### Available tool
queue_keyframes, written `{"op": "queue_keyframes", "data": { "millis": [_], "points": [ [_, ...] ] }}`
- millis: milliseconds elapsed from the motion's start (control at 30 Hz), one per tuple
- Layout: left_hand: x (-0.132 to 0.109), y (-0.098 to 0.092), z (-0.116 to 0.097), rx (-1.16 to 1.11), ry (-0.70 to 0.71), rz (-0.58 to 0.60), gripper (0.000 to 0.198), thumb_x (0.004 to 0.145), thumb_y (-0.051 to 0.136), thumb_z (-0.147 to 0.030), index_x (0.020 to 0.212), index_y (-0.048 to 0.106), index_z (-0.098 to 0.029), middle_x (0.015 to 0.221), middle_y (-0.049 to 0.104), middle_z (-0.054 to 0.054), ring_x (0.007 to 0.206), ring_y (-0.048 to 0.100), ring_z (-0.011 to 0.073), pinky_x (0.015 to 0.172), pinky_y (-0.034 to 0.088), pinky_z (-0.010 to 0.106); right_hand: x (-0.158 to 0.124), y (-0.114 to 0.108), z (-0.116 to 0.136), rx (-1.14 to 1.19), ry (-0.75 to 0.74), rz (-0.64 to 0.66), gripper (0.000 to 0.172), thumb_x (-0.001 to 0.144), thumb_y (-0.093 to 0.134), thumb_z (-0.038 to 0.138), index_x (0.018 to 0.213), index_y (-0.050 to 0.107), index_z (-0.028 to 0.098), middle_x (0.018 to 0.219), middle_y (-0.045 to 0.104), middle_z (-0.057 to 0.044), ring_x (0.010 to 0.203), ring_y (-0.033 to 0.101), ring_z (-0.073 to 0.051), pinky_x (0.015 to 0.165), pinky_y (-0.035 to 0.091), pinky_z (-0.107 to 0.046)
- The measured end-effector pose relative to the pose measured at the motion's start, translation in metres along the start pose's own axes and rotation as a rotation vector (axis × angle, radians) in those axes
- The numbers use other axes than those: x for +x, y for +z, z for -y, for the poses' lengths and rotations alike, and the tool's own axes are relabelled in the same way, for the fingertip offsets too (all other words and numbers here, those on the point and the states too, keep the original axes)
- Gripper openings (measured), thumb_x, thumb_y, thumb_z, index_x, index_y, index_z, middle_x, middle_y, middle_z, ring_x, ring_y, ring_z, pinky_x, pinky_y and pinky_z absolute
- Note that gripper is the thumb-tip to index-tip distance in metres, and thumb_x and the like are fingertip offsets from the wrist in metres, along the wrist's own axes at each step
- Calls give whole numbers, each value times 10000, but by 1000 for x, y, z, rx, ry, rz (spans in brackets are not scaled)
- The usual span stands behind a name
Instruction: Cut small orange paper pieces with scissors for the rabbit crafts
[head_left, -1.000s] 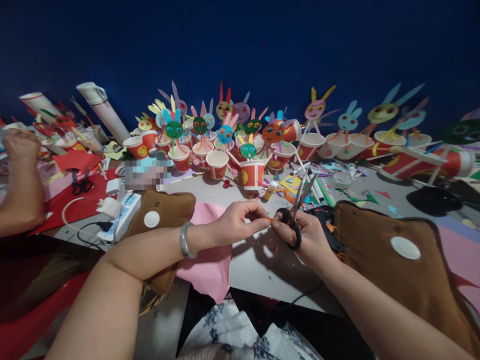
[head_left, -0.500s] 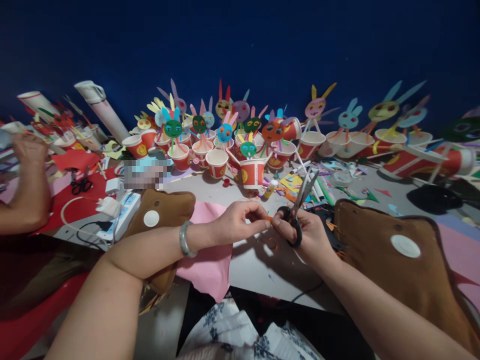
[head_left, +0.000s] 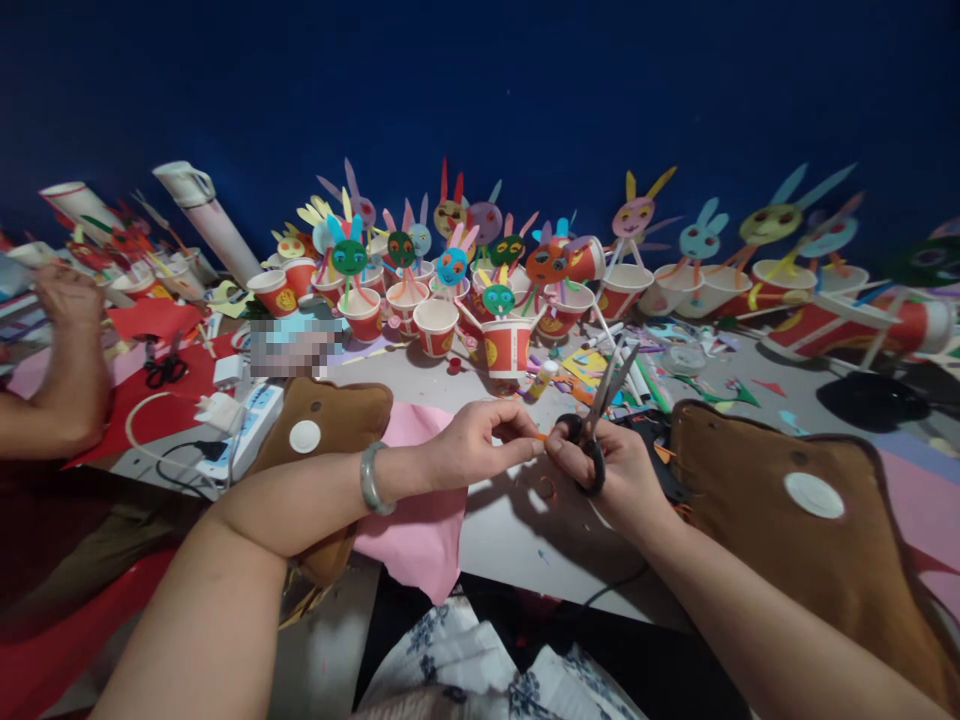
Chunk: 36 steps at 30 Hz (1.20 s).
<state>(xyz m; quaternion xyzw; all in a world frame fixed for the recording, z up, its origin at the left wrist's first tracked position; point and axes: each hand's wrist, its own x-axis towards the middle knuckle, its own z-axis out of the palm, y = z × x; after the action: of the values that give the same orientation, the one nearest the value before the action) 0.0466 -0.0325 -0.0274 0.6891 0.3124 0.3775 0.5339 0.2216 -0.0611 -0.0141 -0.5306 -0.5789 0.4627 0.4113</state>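
My left hand (head_left: 487, 440), with a bangle at the wrist, pinches a small orange paper piece (head_left: 541, 437) between thumb and fingertips. Close beside it, my right hand (head_left: 611, 465) carries black-handled scissors (head_left: 609, 400), their blades pointing up and slightly parted. Its thumb and forefinger meet the other end of the orange piece. Most of that piece is hidden by the fingers. Under the hands, a small orange curl (head_left: 547, 487) lies on the grey table (head_left: 502, 540). A pink paper sheet (head_left: 420, 540) lies beneath my left wrist.
Several paper cups (head_left: 507, 350) with paper rabbit figures line the back. Brown padded bags (head_left: 750, 500) lie at both sides, with a power strip (head_left: 251, 430) at left. Scraps and a glue stick (head_left: 541, 380) lie ahead. Another person's arm (head_left: 64, 370) is at far left.
Both hands keep nearly the same pose around the orange piece. The whole view shifts very slightly, and the other person's arm at far left moves a little to the right.
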Motion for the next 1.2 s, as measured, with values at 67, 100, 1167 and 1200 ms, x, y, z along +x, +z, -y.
{"op": "queue_keyframes", "data": {
  "millis": [67,100,1167,1200],
  "points": [
    [0,0,0,-4,6,-11,205,811,657,-295,751,589,-111,730,596,28,689,545,96,659,440,223,0,0,0,-13,-11,-10,181,741,656,330,657,564,199,477,530,38,384,495,-112,363,358,-225],
    [0,0,1,-13,7,-21,208,804,667,-294,749,580,-113,728,590,23,679,539,90,654,440,220,0,0,1,-16,-16,-14,183,739,657,328,651,560,200,479,525,39,386,496,-111,365,363,-224],
    [2,-1,-3,-63,-33,-35,148,804,655,-242,802,632,-95,771,630,51,712,556,98,662,442,217,1,1,-3,-48,-69,-64,168,729,654,328,662,562,205,491,515,45,369,463,-97,353,351,-218],
    [2,-1,-3,-63,-35,-37,154,805,655,-248,802,633,-96,769,629,49,710,556,98,660,442,217,1,1,-3,-50,-65,-69,169,727,653,329,659,561,204,487,513,45,368,462,-97,353,349,-219]
  ]
}}
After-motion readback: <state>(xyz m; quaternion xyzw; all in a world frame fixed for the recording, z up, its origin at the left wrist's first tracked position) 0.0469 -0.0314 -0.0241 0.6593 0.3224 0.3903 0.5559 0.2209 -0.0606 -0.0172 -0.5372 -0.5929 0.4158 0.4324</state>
